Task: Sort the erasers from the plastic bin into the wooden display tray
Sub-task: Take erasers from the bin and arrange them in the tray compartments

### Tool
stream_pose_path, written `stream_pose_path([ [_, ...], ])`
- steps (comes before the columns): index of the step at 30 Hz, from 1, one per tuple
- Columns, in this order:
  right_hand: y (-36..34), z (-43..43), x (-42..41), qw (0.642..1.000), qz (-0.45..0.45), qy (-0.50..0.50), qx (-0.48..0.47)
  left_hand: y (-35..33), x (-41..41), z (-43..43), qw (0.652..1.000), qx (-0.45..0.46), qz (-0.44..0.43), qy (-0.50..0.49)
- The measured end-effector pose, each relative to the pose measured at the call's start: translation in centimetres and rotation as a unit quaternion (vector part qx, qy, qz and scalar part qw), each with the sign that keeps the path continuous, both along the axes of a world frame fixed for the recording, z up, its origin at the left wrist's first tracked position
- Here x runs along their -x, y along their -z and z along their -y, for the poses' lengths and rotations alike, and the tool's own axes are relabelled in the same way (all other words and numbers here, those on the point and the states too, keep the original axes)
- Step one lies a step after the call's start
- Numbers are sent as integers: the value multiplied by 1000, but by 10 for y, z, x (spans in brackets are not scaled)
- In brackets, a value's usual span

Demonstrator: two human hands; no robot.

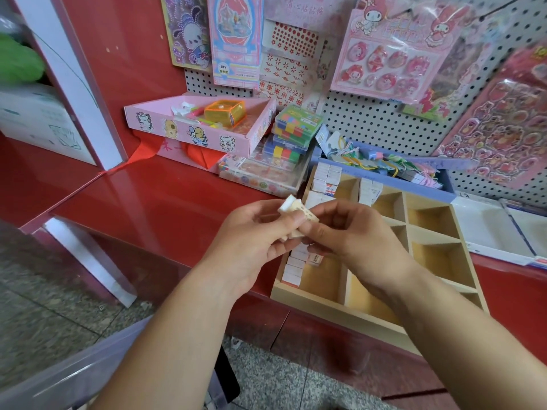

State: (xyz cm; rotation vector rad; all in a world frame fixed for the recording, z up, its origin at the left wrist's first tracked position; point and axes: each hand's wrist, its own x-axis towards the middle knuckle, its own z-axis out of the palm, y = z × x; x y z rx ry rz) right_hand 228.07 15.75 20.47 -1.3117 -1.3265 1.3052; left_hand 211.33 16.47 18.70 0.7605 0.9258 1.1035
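Both hands meet just left of the wooden display tray (432,232), above its left edge. My left hand (254,232) and my right hand (346,232) together pinch a small stack of white erasers (296,211) in paper sleeves. One eraser's white end sticks up at the top of the stack. The tray's left column holds rows of erasers (324,179) standing on edge, more showing below my hands (296,267). Another short row (368,189) sits in the second column. The translucent plastic bin's rim (74,371) shows at the bottom left.
The tray lies on a red counter (165,199). A pink cardboard box (195,125) of trinkets, stacked colourful cases (293,131) and a blue box (384,170) of small items stand behind. Sticker sheets hang on the pegboard (370,119). Speckled floor lies below.
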Motion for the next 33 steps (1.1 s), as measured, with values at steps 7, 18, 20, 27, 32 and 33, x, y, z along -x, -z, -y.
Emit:
stream_pose_path([
  [7, 1, -10, -19, 989, -108, 94, 42, 3, -2, -2, 1000, 1, -29, 6],
  [18, 14, -30, -55, 910, 382, 35, -155, 5, -1, -6, 997, 26, -57, -46],
  [20, 17, -32, -50, 896, 415, 19, -157, 5, -2, -6, 997, 25, -55, -43],
  [27, 25, -37, -30, 872, 461, -14, -163, 5, -3, -6, 997, 23, -53, -50],
  [32, 20, -38, -34, 879, 456, -15, -140, 6, -2, -6, 996, 21, -64, -51],
  [33, 17, -37, -34, 885, 444, 4, -142, 6, -2, -6, 996, 19, -67, -49],
])
